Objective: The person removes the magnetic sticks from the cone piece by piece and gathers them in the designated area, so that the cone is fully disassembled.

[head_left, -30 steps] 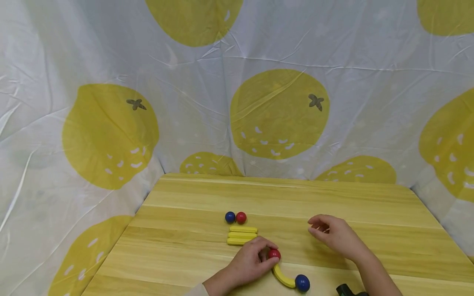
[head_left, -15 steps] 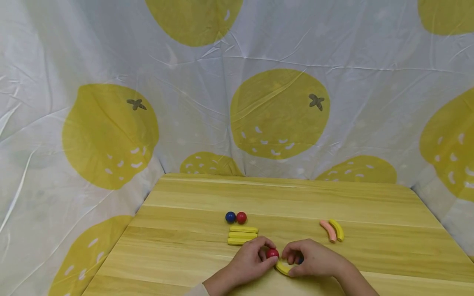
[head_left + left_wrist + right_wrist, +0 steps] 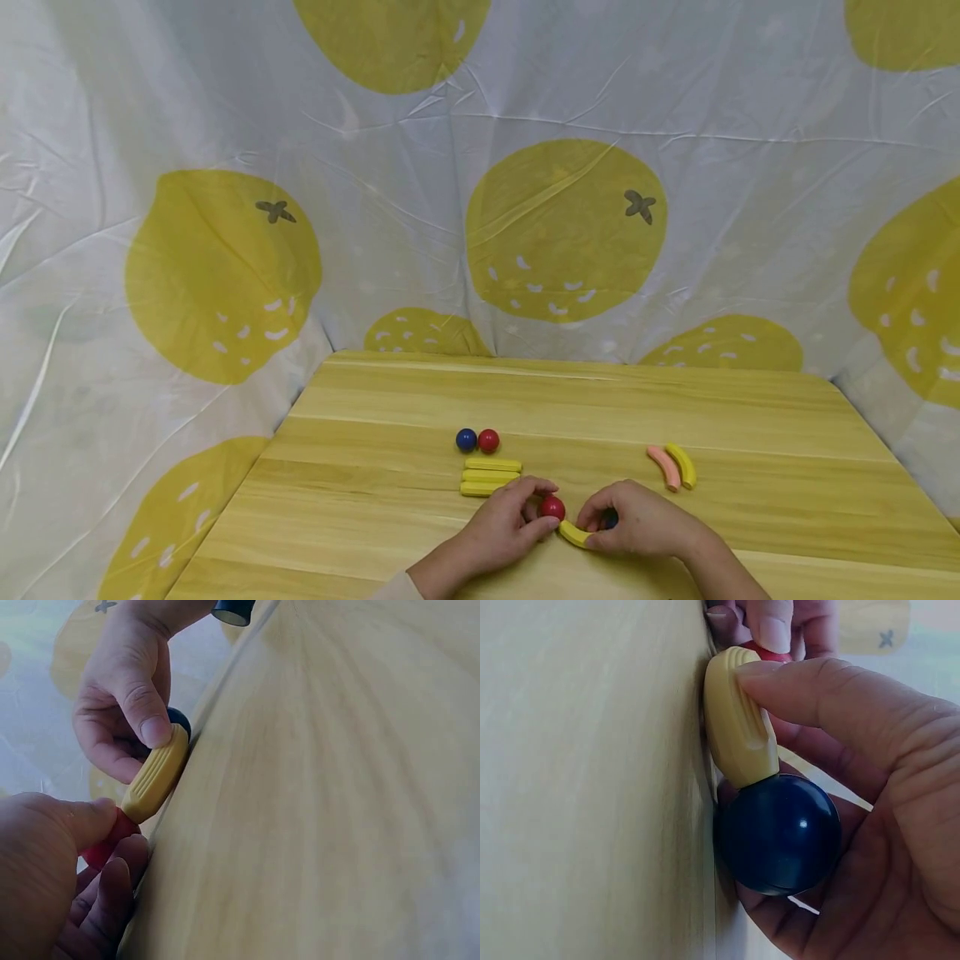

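Observation:
My left hand (image 3: pixel 502 525) pinches a red ball (image 3: pixel 552 508) between thumb and fingers, low over the table. One end of a curved yellow rod (image 3: pixel 573 534) meets that ball. At the rod's other end sits a dark blue ball (image 3: pixel 780 834), largely covered by my right hand (image 3: pixel 645 521) in the head view. My right thumb and fingers grip the rod; the right wrist view has the thumb on its grooved face. In the left wrist view the red ball (image 3: pixel 105 844) touches the rod (image 3: pixel 156 774), both close to the tabletop.
Behind my left hand lie several straight yellow rods (image 3: pixel 491 477), side by side. Beyond them a blue ball (image 3: pixel 466 440) and a red ball (image 3: pixel 488 441) touch. To the right are a pink curved rod (image 3: pixel 663 467) and a yellow curved rod (image 3: pixel 681 466) on the wooden table (image 3: pixel 360 500).
My right hand came left from over the pink and yellow curved rods and took hold of the held rod. The rod's blue-ball end swung away from the table's front. The left hand stayed nearly put.

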`<state>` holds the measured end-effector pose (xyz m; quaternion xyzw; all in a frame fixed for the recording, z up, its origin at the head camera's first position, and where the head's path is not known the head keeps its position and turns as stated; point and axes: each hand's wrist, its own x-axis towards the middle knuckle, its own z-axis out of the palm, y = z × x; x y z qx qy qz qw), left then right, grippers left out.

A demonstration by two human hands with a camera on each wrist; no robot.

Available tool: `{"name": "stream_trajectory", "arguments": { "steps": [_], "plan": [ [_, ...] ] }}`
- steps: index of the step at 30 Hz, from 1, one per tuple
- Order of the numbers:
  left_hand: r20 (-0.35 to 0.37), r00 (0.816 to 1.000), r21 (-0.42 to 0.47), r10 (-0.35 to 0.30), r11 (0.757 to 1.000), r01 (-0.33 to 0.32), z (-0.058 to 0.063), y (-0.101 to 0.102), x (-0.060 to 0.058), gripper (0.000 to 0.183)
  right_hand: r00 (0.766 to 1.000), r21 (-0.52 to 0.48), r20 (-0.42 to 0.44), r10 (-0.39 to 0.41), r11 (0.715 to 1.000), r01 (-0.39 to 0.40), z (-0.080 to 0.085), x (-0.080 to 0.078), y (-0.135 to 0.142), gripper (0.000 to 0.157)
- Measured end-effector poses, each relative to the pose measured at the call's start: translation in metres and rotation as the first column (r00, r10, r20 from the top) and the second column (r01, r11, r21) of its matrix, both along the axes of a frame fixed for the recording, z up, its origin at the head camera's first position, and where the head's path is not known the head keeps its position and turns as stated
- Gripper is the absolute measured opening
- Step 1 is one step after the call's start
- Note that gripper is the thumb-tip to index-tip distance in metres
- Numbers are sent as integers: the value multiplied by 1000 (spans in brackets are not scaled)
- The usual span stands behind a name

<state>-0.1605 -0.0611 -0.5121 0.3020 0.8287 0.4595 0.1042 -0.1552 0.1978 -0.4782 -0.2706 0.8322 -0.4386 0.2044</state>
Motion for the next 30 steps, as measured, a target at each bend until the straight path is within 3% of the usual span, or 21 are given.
{"name": "stream_trajectory", "arguments": {
  "steps": [7, 17, 24, 30],
  "plan": [
    [-80, 996, -26, 34, 999, -36, -1, 0, 2, 34, 1000, 29, -2, -17, 999, 17, 0, 1, -1, 8],
    [19, 1000, 75, 23, 997, -24, -1, -1, 1, 33, 999, 35, 2, -37, 999, 37, 0, 0, -2, 9],
    [-96, 995, 133, 40, 991, -27, -1, -1, -1, 38, 999, 42, -17, -45, 998, 45, -2, -3, -3, 13],
    [-91, 990, 210, 112, 973, -91, 5, -1, -2, 38, 996, 51, -69, -53, 997, 57, -3, -4, -1, 26]
  ]
}}
